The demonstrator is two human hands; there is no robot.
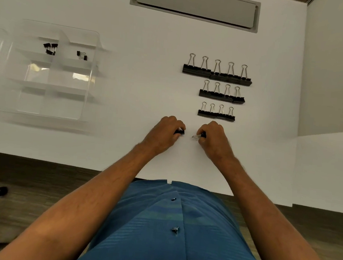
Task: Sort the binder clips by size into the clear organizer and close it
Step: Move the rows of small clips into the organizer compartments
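Organizer (45,73): clear glossy plastic w/ glare patches. Binder clips (217,73): matt black bodies, shiny silver wire handles. Desk (131,53): smooth matt white. Floor (27,179): dark wood-look, grainy. Shirt (178,234): blue ribbed cloth.

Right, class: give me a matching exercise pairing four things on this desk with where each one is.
Things:
1. Row of five large clips
2. Row of four smallest lined-up clips
3. Organizer
4. Left hand

Places:
A. Far left of the desk
B. Nearest the hands
C. Farthest row
D. Gripping a small clip

Pairs: 1-C, 2-B, 3-A, 4-D
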